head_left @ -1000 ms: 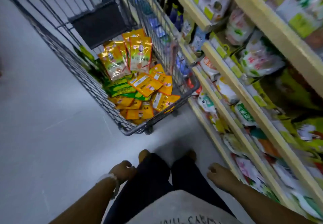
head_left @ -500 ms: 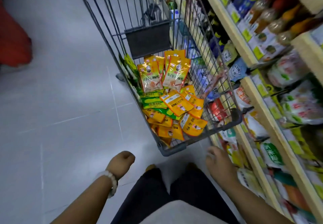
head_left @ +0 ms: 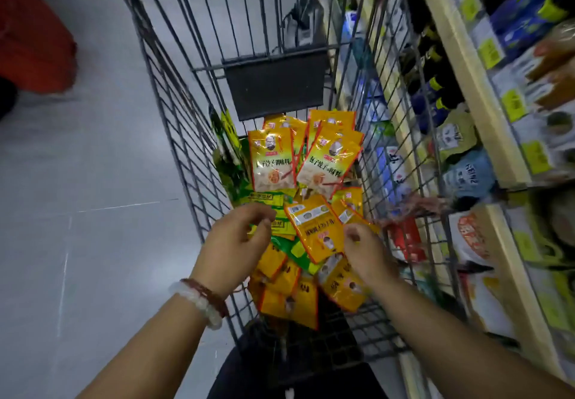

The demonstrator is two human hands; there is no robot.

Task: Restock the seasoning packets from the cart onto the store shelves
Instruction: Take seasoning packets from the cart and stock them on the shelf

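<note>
The left hand (head_left: pixel 231 243) sits over the near left of the cart (head_left: pixel 174 137), fingers loosely curled and holding nothing; its fingertips (head_left: pixel 264 222) lie just beside the green packets (head_left: pixel 277 227). A hasty closure here risks pinching a green packet together with a yellow one, so the wrong stock would reach the shelves (head_left: pixel 466 65).

The packets (head_left: pixel 314 227) lie in a loose, overlapping heap on the cart floor, with two larger ones (head_left: pixel 273 162) propped upright against the dark flap (head_left: pixel 273 84) at the far end. The film looks slick. Pulling one packet from the middle could slide its neighbours, and the upright pair could topple forward.

The right hand (head_left: pixel 368 254) is at the right edge of the topmost yellow packet, fingers bent narrow. Whether it already pinches that edge cannot be told, since the view is blurred there. A one-corner grip would let the packet swing and slip loose.

The shelves stand just beside the cart on the right and appear already crowded. Forcing new packets in could push displayed goods off the shelf edge.
</note>
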